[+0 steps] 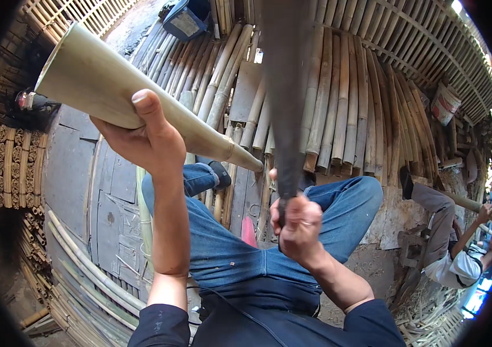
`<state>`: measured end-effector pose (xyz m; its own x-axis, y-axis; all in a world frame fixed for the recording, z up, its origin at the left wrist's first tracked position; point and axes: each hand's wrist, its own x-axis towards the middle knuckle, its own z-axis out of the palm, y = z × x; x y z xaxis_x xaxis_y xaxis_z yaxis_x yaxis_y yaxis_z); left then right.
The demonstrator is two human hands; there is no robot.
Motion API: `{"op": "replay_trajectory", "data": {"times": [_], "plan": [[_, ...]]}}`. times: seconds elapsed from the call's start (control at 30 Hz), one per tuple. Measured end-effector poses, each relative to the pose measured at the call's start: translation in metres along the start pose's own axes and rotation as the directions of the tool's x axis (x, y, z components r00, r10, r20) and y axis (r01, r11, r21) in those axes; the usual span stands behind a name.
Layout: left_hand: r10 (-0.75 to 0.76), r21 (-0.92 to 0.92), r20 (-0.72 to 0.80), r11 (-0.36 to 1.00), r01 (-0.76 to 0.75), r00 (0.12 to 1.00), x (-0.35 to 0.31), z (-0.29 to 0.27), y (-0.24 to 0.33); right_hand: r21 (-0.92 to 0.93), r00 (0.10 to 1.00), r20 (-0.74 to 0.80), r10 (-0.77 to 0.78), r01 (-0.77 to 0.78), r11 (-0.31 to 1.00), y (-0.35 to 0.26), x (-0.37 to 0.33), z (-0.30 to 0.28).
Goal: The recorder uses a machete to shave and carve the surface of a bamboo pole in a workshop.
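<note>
A thick, pale bamboo pole (pixel 104 78) slants across the upper left, its wide cut end close to me and its far end low near the floor. My left hand (pixel 144 136) grips it from below, thumb lying along its side. In front of my lap my right hand (pixel 300 228) is closed round the handle of a long, dark-bladed machete (pixel 283 87). The blade points up and away, smeared by motion, and stands apart from the pole. I sit with my knees spread in blue jeans (pixel 223 231).
Rows of bamboo poles (pixel 344 98) lie ahead. Bundled sticks (pixel 17 168) are stacked at the left, with long bamboo strips (pixel 92 274) below. A blue container (pixel 187 20) stands at the back, a white bucket (pixel 446 104) at the right. Another person (pixel 451 248) holds a pole at far right.
</note>
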<state>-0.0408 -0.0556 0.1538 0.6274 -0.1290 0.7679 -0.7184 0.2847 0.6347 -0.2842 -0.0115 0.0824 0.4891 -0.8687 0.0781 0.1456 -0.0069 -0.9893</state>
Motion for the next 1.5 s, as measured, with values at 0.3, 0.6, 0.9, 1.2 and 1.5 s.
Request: {"op": "replay_trajectory", "data": {"times": [0.3,0.6,0.9,1.2,1.5], "plan": [[0.053,-0.02,0.004,0.998,-0.053,0.999,-0.002,-0.015,-0.008,-0.128,0.782,-0.003,0.624,-0.619,0.775,0.012,0.016,-0.019],[0.04,-0.009,-0.013,0.999,-0.04,0.999,-0.001,-0.009,-0.003,-0.183,0.996,0.021,0.088,-0.082,0.98,0.005,0.001,-0.005],[0.056,-0.028,-0.021,0.998,-0.057,0.998,0.0,-0.032,-0.014,-0.169,0.921,-0.062,0.386,-0.39,0.905,0.004,0.019,-0.024],[-0.002,0.017,-0.055,1.0,0.003,0.999,0.001,-0.022,-0.005,-0.402,0.966,0.03,0.258,-0.225,0.887,0.058,-0.015,-0.012],[0.014,0.01,-0.01,1.0,-0.014,1.0,0.006,-0.044,-0.026,-0.058,0.896,-0.007,0.445,-0.444,0.894,0.007,-0.016,-0.026]]}}
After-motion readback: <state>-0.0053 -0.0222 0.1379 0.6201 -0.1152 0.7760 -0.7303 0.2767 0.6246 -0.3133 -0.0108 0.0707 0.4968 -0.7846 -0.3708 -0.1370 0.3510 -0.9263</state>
